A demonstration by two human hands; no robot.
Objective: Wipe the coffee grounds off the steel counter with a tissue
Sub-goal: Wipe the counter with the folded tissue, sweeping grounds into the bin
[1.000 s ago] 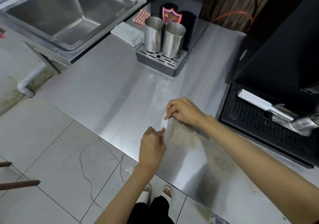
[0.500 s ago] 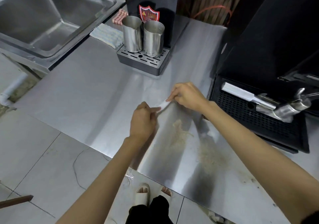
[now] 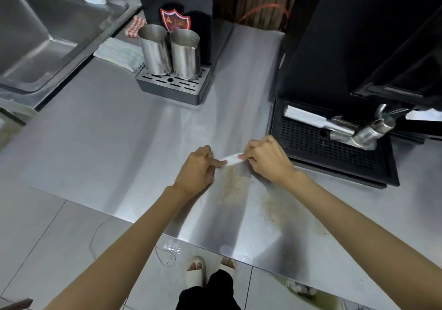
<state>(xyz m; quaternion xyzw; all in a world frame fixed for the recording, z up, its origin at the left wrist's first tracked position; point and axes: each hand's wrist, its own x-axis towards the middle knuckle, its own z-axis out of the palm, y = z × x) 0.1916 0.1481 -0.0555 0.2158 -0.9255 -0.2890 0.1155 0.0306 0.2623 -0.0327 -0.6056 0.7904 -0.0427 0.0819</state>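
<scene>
A small white tissue (image 3: pixel 231 159) is stretched between both hands just above the steel counter (image 3: pixel 114 147). My left hand (image 3: pixel 198 170) pinches its left end and my right hand (image 3: pixel 266 160) pinches its right end. Below the tissue a patch of pale brown coffee grounds (image 3: pixel 235 183) lies on the counter. A thinner scatter of grounds (image 3: pixel 275 209) spreads to the right of it, toward the front edge.
A black coffee machine with a grated drip tray (image 3: pixel 334 147) and a steel portafilter (image 3: pixel 363 133) stands to the right. Two steel pitchers (image 3: pixel 169 51) sit on a small drip tray (image 3: pixel 174 87) behind. A folded cloth (image 3: pixel 119 54) and sink (image 3: pixel 43 30) lie far left.
Both hands have carried the tissue from the front of the grounds patch to its far side. The tissue now runs across between the hands, and a patch of grounds shows below it.
</scene>
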